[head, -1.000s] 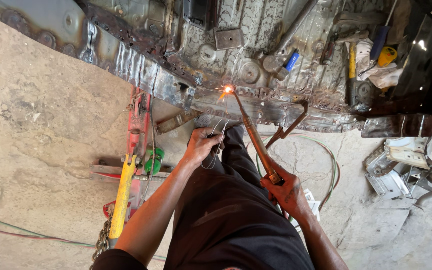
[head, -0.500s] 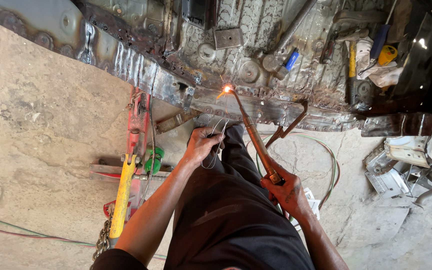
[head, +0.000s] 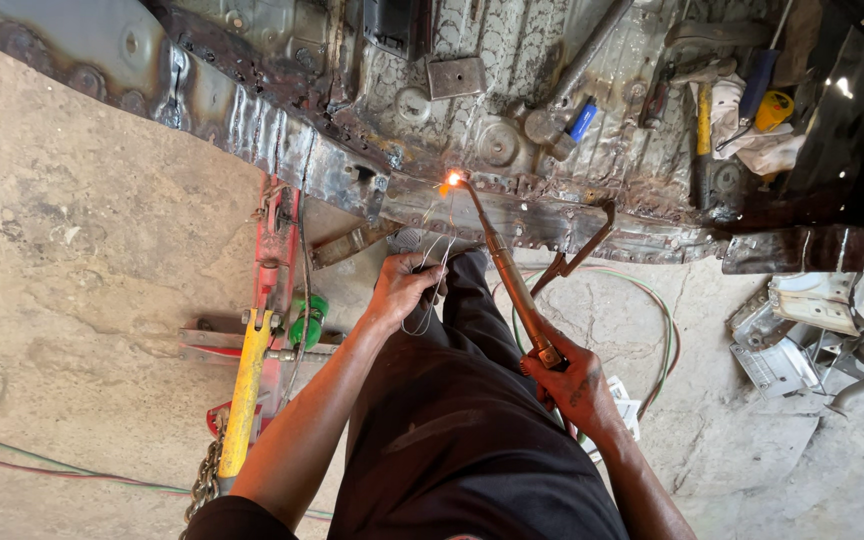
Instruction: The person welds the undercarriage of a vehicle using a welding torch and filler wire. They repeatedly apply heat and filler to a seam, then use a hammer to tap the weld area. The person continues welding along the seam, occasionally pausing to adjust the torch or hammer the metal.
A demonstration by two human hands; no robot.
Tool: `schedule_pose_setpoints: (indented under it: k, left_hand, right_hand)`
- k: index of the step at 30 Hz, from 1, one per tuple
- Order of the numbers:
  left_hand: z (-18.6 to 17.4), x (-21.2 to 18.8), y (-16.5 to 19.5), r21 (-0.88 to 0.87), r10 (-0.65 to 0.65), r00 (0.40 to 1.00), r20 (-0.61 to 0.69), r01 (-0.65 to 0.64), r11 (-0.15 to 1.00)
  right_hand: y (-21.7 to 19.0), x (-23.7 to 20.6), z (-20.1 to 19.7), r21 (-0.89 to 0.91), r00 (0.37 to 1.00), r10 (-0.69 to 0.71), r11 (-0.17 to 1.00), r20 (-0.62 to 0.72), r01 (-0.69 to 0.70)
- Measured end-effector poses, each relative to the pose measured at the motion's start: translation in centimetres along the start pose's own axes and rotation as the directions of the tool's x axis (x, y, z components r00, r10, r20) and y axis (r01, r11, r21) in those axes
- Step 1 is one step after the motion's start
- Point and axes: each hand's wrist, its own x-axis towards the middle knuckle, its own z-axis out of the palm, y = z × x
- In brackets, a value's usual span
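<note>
Flame [head: 452,180] unmoved, two hands, one torch [head: 508,270], one wire [head: 432,262]

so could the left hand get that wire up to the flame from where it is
Probably yes: the left hand holds the thin wire just below the flame, and nothing sits between them; the torch comes in from the right.

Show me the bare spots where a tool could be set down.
Bare concrete floor left of the red jack; another patch lower right, below the scrap metal. Crowded: the metal panel with tools, and around the torch and both hands.
</note>
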Motion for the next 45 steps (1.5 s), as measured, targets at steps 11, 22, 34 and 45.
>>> schedule_pose_setpoints:
  k: [11,22,34,45]
  left_hand:
    - [0.0,0.0,-0.4,-0.028,0.032,0.999,0.031,-0.031,0.999]
    - [-0.4,-1.0,0.0,0.017,0.001,1.0,-0.009,-0.001,1.0]
    - [-0.4,-0.8,-0.2,0.011,0.007,1.0,-0.012,-0.006,1.0]
    - [-0.3,-0.4,-0.3,0.044,-0.007,1.0,-0.014,0.008,0.999]
  right_hand:
    - [-0.1,0.0,-0.1,0.043,1.0,-0.003,0.999,0.003,0.003]
    - [-0.1,0.3,0.0,0.014,1.0,0.011,1.0,0.003,-0.011]
    - [-0.3,0.2,0.0,0.027,1.0,0.002,1.0,0.004,-0.002]
    - [0.0,0.2,0.1,0.033,1.0,-0.011,0.999,0.001,0.011]
